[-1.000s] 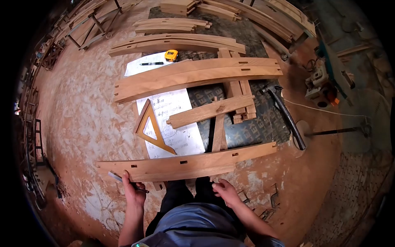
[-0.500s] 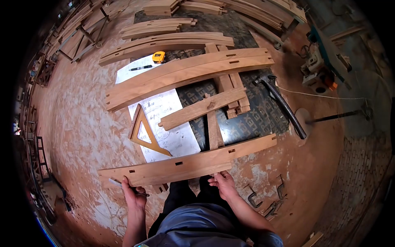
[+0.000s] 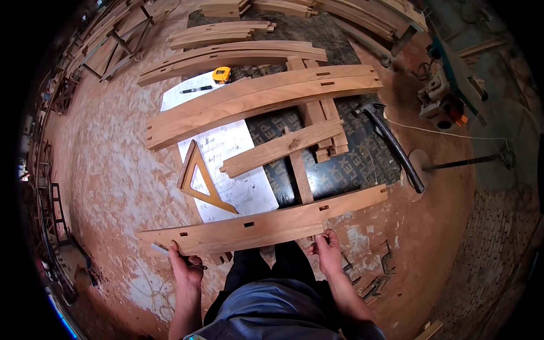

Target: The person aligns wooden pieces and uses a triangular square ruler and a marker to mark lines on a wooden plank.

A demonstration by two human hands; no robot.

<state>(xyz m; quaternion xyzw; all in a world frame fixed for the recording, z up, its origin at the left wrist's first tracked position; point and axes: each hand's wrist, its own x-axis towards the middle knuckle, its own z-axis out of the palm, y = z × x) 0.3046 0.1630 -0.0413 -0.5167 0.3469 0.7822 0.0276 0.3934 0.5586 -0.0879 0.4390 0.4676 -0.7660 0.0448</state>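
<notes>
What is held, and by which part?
The left hand holds a slim tool mid-length, thumb on the near board; the right hand is at its lower edge, right of centre.

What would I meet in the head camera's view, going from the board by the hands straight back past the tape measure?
Slotted board by the hands → triangular set square → long curved boards → yellow tape measure → another set of curved boards → shorter boards.
</notes>
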